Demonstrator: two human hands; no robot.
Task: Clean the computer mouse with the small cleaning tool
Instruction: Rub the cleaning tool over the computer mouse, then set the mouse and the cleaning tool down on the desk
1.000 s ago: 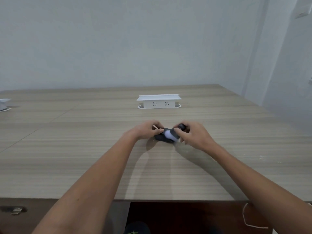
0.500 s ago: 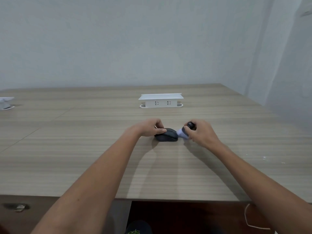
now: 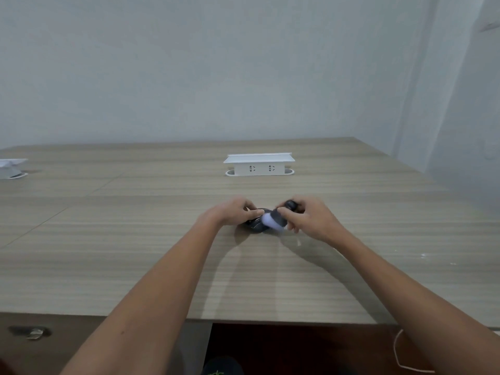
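Note:
A dark computer mouse (image 3: 255,226) lies on the wooden table (image 3: 135,253), mostly covered. My left hand (image 3: 230,213) grips its left side, fingers over the top. My right hand (image 3: 308,219) holds the small cleaning tool (image 3: 276,219), a dark handle with a pale, blurred brush head. The brush head rests on the mouse's right upper side. The tool's dark round end sticks up above my right fingers.
A white socket box (image 3: 259,165) stands on the table behind the hands. Another white box (image 3: 12,167) sits at the far left edge. A white cord (image 3: 399,355) hangs below the table's front edge at right. The wall corner rises at the right.
Half a second ago the brush was off to the right of the mouse; my right hand has swept it left onto the mouse again. My left hand kept its hold.

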